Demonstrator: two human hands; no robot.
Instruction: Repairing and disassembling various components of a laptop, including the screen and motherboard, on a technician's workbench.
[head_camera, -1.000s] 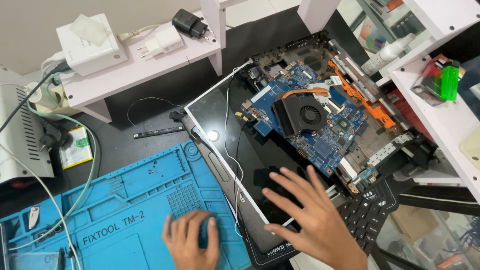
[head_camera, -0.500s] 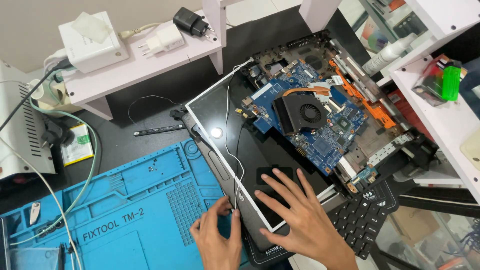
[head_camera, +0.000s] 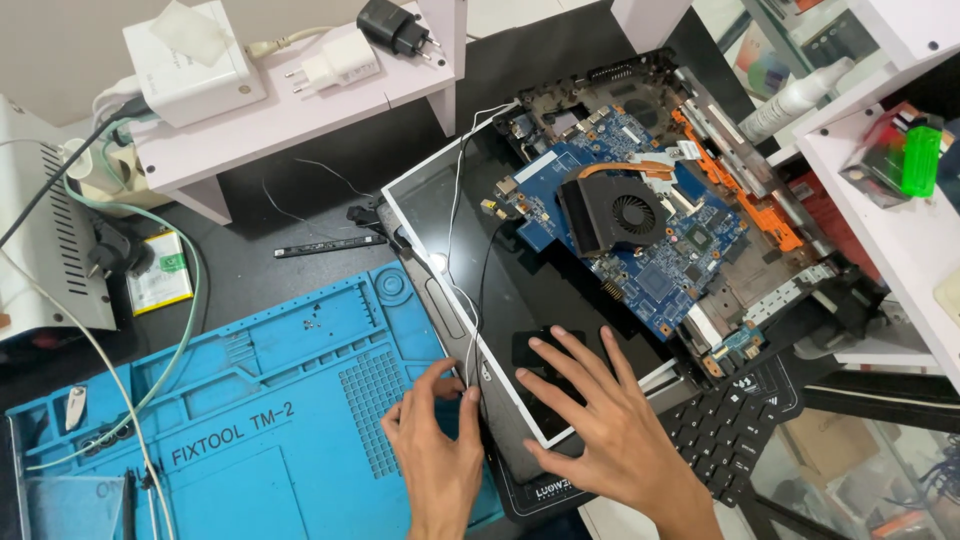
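Nearest the camera, the left hand (head_camera: 440, 455) rests on the right edge of the blue repair mat (head_camera: 250, 420), its fingers bent and its fingertips pressed against the left rim of the laptop screen panel (head_camera: 500, 290), where thin white and black cables (head_camera: 470, 300) run down the bezel; whether it actually pinches a cable or the rim cannot be told. Just beside it, the right hand (head_camera: 610, 430) lies flat on the lower part of the same dark panel, fingers spread wide, fingertips reaching over a small black rectangular patch on the glass. The panel lies tilted across the dark tabletop (head_camera: 280, 210), its near corner over the mat's right side and over a black pad at the bottom edge, with a black keyboard (head_camera: 730, 420) just to the right of the right hand. Farther on, touching the panel's upper right side, sits the opened laptop base with its blue motherboard (head_camera: 650, 250), a black cooling fan (head_camera: 615, 212) with a copper pipe, and orange strips along its far edge. Left of the panel, a slim black strip (head_camera: 330, 244) lies on the tabletop, and a small flat battery pack (head_camera: 160, 272) sits near a white machine. At the back, a white shelf (head_camera: 300, 100) carries a white box and plug adapters (head_camera: 345, 55).
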